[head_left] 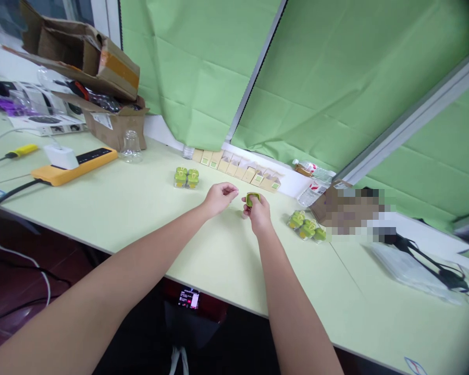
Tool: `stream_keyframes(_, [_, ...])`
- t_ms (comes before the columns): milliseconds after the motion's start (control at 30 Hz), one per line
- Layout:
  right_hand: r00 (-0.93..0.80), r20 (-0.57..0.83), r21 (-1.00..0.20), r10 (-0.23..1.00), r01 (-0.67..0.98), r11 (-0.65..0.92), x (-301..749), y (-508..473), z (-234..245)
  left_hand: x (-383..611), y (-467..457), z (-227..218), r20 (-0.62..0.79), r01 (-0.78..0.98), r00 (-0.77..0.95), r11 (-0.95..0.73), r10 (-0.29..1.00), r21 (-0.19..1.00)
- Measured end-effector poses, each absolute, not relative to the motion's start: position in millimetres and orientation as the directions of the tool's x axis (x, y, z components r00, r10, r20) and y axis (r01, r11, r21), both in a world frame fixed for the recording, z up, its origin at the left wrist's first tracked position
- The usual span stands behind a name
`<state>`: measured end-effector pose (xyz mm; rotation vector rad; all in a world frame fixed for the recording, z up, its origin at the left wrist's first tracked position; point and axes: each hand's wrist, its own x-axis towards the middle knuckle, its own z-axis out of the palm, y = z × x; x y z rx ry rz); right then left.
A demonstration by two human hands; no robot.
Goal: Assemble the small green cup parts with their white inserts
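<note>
Over the middle of the pale green desk, the right hand is pinching a small green piece between the thumb and the fingers, and it holds this piece up above the desk surface. The exact shape of the piece is partly hidden by the fingers. The left hand is just beside it, with its fingers loosely curled, and it seems to hold nothing. Below the front edge of the desk, a small lit screen is showing.

On both sides of the hands, near the back edge, lie two groups of green items in clear packs. Along the back edge stands a row of small cardboard boxes. On the right, a plastic bottle lies beside a blurred patch.

To the left are a yellow power strip with a white charger on it, a yellow-handled screwdriver, a clear glass jar and a torn cardboard box. Green curtains hang behind the desk.
</note>
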<state>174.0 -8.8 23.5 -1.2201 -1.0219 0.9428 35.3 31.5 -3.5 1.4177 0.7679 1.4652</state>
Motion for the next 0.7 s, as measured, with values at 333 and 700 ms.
stream_keyframes(333, [0.302,0.497,-0.803,0.814,0.514,0.300,176,-16,22,36,31,-3,0.443,-0.152,0.070,-0.429,0.894,0.890])
stream_keyframes(700, [0.247,0.507,-0.771,0.826,0.559,0.305,178,-13,16,36,28,-2,0.418,-0.165,0.120,-0.397,0.901,0.903])
